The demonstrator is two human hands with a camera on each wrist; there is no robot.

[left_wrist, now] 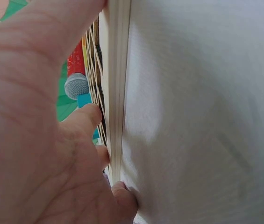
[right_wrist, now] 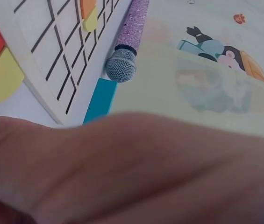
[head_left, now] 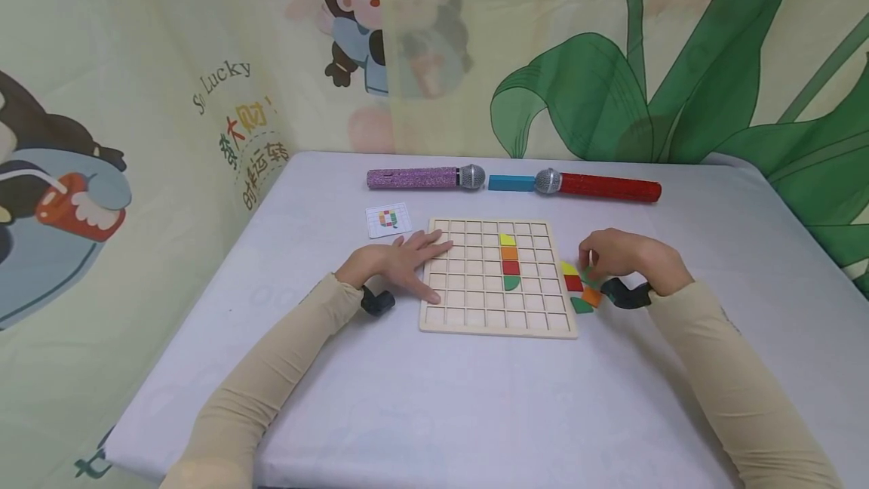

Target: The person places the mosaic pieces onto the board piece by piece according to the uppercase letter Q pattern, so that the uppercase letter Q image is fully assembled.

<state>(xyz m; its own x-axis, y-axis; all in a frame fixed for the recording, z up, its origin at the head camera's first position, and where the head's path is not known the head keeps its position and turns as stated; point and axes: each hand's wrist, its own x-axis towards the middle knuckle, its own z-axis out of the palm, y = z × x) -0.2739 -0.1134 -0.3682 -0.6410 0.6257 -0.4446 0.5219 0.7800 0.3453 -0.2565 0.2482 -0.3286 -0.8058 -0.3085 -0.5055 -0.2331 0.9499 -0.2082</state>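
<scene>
A wooden grid board (head_left: pixel 475 315) lies on the table. In one column sit a yellow tile (head_left: pixel 507 240), an orange tile (head_left: pixel 509 253), a red tile (head_left: pixel 511 268) and a round-cornered green tile (head_left: pixel 512 283). My left hand (head_left: pixel 403 261) rests with spread fingers over the board's left edge; the left wrist view shows fingers along that edge. Right of the board, my right hand (head_left: pixel 627 255) bends its fingers down and pinches a small green tile (head_left: pixel 588 275), partly hidden by the fingertips. Beside it lie loose yellow (head_left: pixel 569 268), red (head_left: pixel 573 283), orange (head_left: pixel 592 296) and green (head_left: pixel 581 306) tiles.
Behind the board lie a purple glitter microphone (head_left: pixel 414 178), a blue block (head_left: pixel 511 183) and a red microphone (head_left: pixel 611 187). A small card (head_left: pixel 388 219) with a coloured pattern lies at the board's upper left. Printed cloth (head_left: pixel 441 119) hangs behind the white-covered table (head_left: pixel 434 406).
</scene>
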